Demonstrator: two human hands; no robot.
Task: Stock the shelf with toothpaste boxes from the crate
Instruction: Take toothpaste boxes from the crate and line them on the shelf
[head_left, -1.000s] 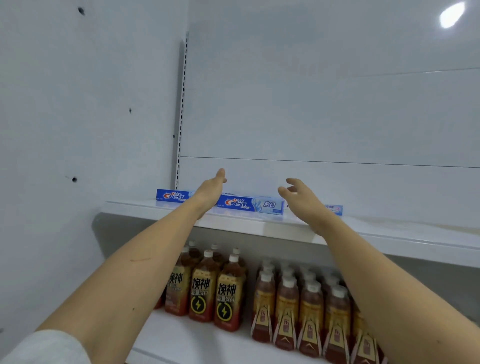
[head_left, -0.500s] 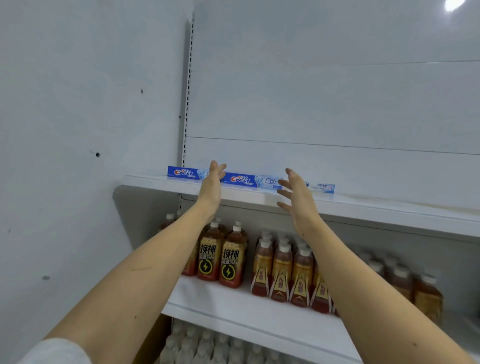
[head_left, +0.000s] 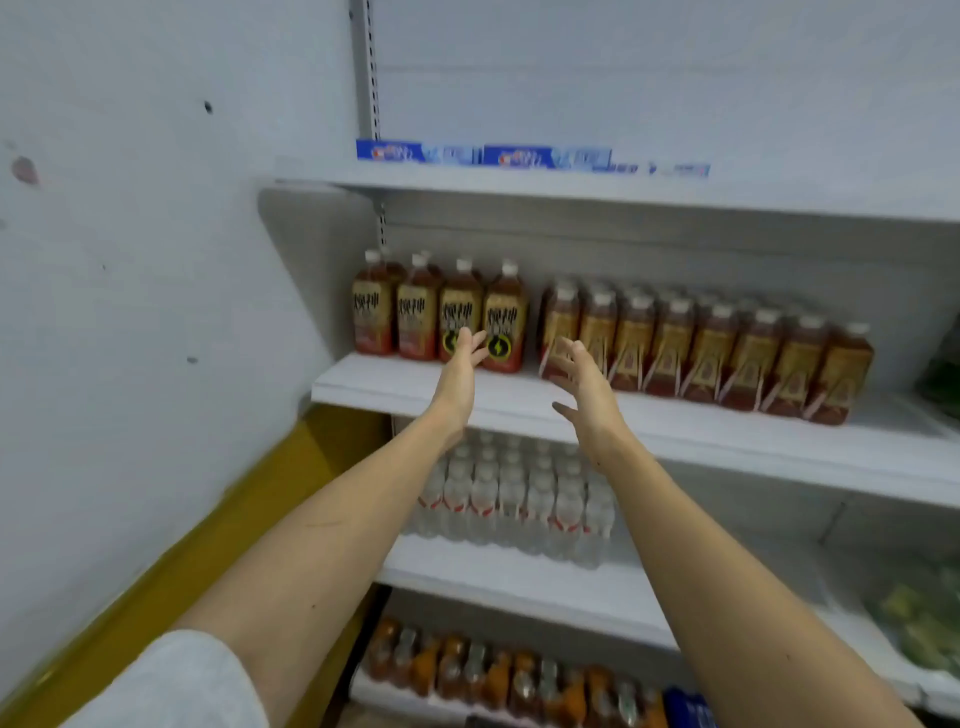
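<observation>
Both the left hand (head_left: 462, 371) and right hand (head_left: 589, 387) hang spread and empty below the toothpaste boxes (head_left: 483, 156); the person should fetch another box from the unseen crate.

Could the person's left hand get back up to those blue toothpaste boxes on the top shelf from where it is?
Probably yes. The left hand is open and holds nothing, and nothing stands between it and the toothpaste boxes, which lie along the top shelf at its front edge.

Three toothpaste boxes (head_left: 545, 157) lie on the top shelf (head_left: 571, 189); below stand four front energy-drink bottles (head_left: 439, 325) and eight front tea bottles (head_left: 706, 353) (more behind, uncounted).
</observation>
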